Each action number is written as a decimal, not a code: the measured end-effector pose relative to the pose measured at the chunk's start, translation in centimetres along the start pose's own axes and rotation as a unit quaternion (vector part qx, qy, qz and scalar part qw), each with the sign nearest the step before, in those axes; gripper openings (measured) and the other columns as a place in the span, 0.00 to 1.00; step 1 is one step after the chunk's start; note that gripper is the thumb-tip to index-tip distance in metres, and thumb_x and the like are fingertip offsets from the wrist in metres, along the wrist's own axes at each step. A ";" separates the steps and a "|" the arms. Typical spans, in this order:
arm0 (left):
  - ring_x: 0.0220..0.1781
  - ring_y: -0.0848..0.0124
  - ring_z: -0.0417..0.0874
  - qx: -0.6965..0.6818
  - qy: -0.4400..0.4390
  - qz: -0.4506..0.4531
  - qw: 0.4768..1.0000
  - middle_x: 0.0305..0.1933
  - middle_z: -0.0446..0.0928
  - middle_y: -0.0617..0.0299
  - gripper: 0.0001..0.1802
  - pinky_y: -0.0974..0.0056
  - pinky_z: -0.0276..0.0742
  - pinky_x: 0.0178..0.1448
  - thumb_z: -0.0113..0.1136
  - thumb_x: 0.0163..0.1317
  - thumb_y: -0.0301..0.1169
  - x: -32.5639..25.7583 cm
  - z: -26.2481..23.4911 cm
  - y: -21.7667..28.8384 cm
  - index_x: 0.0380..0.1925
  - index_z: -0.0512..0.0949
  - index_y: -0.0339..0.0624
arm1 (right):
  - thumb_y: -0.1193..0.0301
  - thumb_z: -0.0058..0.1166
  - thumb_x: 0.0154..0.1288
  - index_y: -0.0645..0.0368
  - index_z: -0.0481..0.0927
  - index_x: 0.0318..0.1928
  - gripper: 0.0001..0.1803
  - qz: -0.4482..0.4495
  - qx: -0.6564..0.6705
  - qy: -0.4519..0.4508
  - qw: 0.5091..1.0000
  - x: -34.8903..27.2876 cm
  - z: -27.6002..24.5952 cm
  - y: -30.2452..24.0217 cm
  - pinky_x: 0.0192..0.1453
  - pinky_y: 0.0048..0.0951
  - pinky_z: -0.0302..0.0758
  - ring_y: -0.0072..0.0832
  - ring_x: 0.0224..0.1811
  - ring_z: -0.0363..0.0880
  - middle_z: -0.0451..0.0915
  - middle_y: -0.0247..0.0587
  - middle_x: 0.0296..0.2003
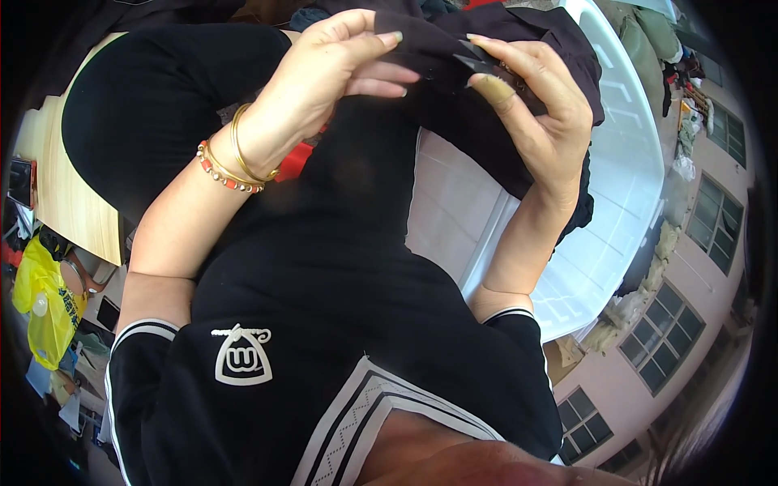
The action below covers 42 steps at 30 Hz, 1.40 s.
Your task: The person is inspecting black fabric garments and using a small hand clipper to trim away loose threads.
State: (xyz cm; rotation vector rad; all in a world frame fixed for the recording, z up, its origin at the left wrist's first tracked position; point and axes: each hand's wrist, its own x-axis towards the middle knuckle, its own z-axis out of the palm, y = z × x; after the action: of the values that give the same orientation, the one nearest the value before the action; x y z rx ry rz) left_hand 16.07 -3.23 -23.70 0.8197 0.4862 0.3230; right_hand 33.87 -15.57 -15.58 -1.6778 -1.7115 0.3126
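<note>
Dark cloth (519, 158), looking like a garment, is stretched up between my hands near the top of the view. My left hand (332, 61), with bangles at the wrist, pinches its edge between thumb and fingers. In my right hand (539, 105), thumb and fingers close on small thread snips (470, 57), whose grey blades point left toward the cloth. Part of the snips is hidden by the fingers. A tan covering wraps the right thumb tip. The cloth hangs down under my right hand and forearm.
A large white plastic basket (628, 194) stands to my right, with the cloth draped over its near side. A wooden tabletop (77, 190) lies at the left beside my knee. A yellow plastic bag (49, 300) is below it. Windows line a wall (648, 259) at the far right.
</note>
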 end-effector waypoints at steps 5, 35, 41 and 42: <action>0.47 0.59 0.85 -0.151 -0.015 0.030 0.988 0.47 0.79 0.58 0.09 0.56 0.83 0.54 0.51 0.70 0.27 0.5 -0.5 -0.1 0.47 0.74 0.36 | 0.75 0.66 0.54 0.58 0.84 0.45 0.15 0.040 0.016 -0.051 0.998 -0.2 0.4 -0.1 0.38 0.22 0.77 0.24 0.34 0.81 0.81 0.39 0.36; 0.53 0.59 0.82 -0.313 -0.054 -0.003 0.948 0.51 0.78 0.48 0.10 0.53 0.79 0.61 0.46 0.72 0.26 0.5 -0.8 0.0 0.48 0.71 0.33 | 0.75 0.68 0.50 0.57 0.85 0.44 0.18 0.005 -0.025 -0.015 1.000 -0.1 0.8 -0.5 0.37 0.27 0.74 0.30 0.34 0.78 0.81 0.38 0.34; 0.56 0.57 0.81 -0.316 -0.037 -0.014 0.948 0.53 0.77 0.46 0.12 0.52 0.78 0.62 0.44 0.72 0.26 0.2 -0.6 0.1 0.51 0.70 0.31 | 0.74 0.67 0.50 0.55 0.85 0.45 0.18 -0.009 -0.078 0.004 0.997 -0.1 1.5 0.2 0.38 0.27 0.75 0.30 0.35 0.79 0.80 0.37 0.33; 0.56 0.57 0.81 -0.317 -0.037 -0.015 0.948 0.53 0.77 0.46 0.12 0.52 0.78 0.62 0.44 0.72 0.26 0.2 -0.6 0.1 0.51 0.70 0.31 | 0.74 0.67 0.50 0.55 0.86 0.45 0.17 -0.021 -0.092 0.007 0.996 -0.1 1.5 0.3 0.37 0.26 0.75 0.30 0.34 0.79 0.80 0.37 0.33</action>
State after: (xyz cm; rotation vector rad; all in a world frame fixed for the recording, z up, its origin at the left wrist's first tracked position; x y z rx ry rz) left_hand 15.95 -2.69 -24.01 0.1960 0.2928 0.3904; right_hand 33.09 -15.16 -16.88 -1.7672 -1.8074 0.1256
